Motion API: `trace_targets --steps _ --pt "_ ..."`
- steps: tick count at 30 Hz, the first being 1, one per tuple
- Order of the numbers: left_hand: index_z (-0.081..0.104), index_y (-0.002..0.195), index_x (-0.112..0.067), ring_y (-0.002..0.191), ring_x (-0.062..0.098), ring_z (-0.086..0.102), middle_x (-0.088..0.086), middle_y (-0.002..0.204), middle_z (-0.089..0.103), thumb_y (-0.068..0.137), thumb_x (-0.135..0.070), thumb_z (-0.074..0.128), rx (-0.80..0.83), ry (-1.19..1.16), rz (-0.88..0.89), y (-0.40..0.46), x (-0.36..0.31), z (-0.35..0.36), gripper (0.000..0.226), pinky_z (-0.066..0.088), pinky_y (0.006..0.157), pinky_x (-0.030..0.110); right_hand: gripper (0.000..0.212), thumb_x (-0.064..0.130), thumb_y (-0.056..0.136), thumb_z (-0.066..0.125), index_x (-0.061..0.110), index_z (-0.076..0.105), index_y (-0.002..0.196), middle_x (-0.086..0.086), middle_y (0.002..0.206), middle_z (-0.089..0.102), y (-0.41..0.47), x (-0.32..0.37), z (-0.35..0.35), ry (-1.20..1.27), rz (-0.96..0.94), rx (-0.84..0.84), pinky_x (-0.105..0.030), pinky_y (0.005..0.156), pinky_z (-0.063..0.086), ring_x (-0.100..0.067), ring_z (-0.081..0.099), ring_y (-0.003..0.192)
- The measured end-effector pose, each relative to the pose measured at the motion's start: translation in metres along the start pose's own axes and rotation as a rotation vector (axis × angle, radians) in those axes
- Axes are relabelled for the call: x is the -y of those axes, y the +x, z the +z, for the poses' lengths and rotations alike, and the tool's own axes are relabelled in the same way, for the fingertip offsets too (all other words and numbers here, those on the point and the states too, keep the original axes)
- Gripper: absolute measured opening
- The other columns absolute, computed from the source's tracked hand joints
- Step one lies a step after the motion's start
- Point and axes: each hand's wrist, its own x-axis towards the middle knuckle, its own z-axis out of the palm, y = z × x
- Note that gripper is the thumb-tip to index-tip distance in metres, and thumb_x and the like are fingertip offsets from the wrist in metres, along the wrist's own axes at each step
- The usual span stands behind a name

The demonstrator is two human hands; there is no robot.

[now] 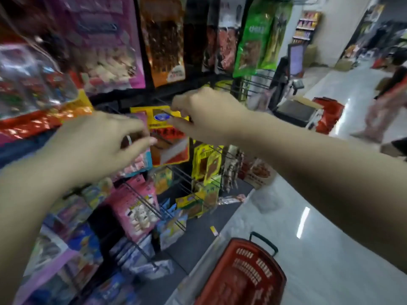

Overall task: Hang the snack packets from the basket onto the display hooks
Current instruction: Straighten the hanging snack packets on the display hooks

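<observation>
The shop is evenly, fairly brightly lit from overhead. The glossy white tiled floor point(330, 216) carries streaks of glare from ceiling lights. Motion blur smears the whole view, worst on the clear crinkled plastic packets point(33, 80) at upper left. Wide-angle distortion tilts and bends the edges. Shadows are soft and faint.

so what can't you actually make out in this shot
- Head view: whether the yellow packet is already on a hook; the right hand covers its top corner.
- What the left hand holds, if anything; its fingers are curled away and blurred.
- What is inside the red basket; the bottom edge cuts it off.
- Print on the packets: motion blur.
</observation>
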Motion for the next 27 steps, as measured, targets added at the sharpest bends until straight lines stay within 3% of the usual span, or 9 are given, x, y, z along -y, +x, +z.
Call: trace_targets --steps 4,9,14,19,24,27 --pt "0.062 0.085 -0.029 0.072 0.03 0.067 0.001 0.077 0.067 0.087 -0.065 0.03 -0.035 0.078 -0.002 0.039 -0.052 0.04 0.048 0.054 0.055 0.042 0.038 0.048 0.096 0.04 0.018 0.056 0.115 -0.004 0.11 0.064 -0.058 -0.06 0.003 0.008 -0.007 -0.066 -0.039 0.069 0.046 -0.032 0.057 0.105" --pt "0.064 0.085 -0.027 0.068 0.033 0.066 0.002 0.074 0.067 0.09 -0.065 0.03 0.025 0.16 -0.061 0.072 -0.138 0.09 0.052 0.053 0.052 0.04 0.04 0.05 0.096 0.039 0.017 0.056 0.109 -0.01 0.104 0.065 -0.136 -0.163 0.025 0.049 0.006 -0.052 -0.04 0.066 0.049 -0.036 0.06 0.095" --pt "0.066 0.083 -0.03 0.07 0.029 0.067 0.0 0.077 0.071 0.088 -0.068 0.029 0.075 0.201 -0.184 0.12 -0.254 0.11 0.053 0.054 0.053 0.037 0.036 0.048 0.097 0.04 0.018 0.057 0.107 -0.008 0.102 0.064 -0.202 -0.268 0.036 0.189 -0.062 -0.082 -0.037 0.066 0.045 -0.034 0.06 0.095" --pt "0.066 0.096 -0.032 0.088 0.024 0.065 -0.008 0.093 0.07 0.092 -0.057 0.036 0.149 0.231 -0.288 0.211 -0.365 0.117 0.039 0.045 0.061 0.031 0.037 0.05 0.096 0.041 0.022 0.058 0.112 -0.004 0.106 0.066 -0.262 -0.371 0.008 0.267 -0.017 -0.053 -0.034 0.066 0.044 -0.03 0.06 0.098" --pt "0.065 0.098 -0.032 0.087 0.015 0.064 -0.014 0.092 0.068 0.093 -0.056 0.037 0.189 0.189 -0.314 0.257 -0.408 0.118 0.038 0.053 0.066 0.035 0.037 0.051 0.097 0.038 0.023 0.056 0.114 -0.001 0.107 0.065 -0.283 -0.429 -0.019 0.221 -0.106 -0.024 -0.032 0.063 0.042 -0.028 0.06 0.095" --pt "0.067 0.094 -0.034 0.075 0.006 0.063 -0.022 0.08 0.063 0.085 -0.071 0.026 0.11 0.124 -0.363 0.275 -0.404 0.113 0.056 0.055 0.061 0.034 0.035 0.052 0.097 0.037 0.025 0.055 0.106 0.001 0.1 0.063 -0.275 -0.447 -0.026 0.229 -0.166 -0.041 -0.031 0.06 0.044 -0.024 0.061 0.09"
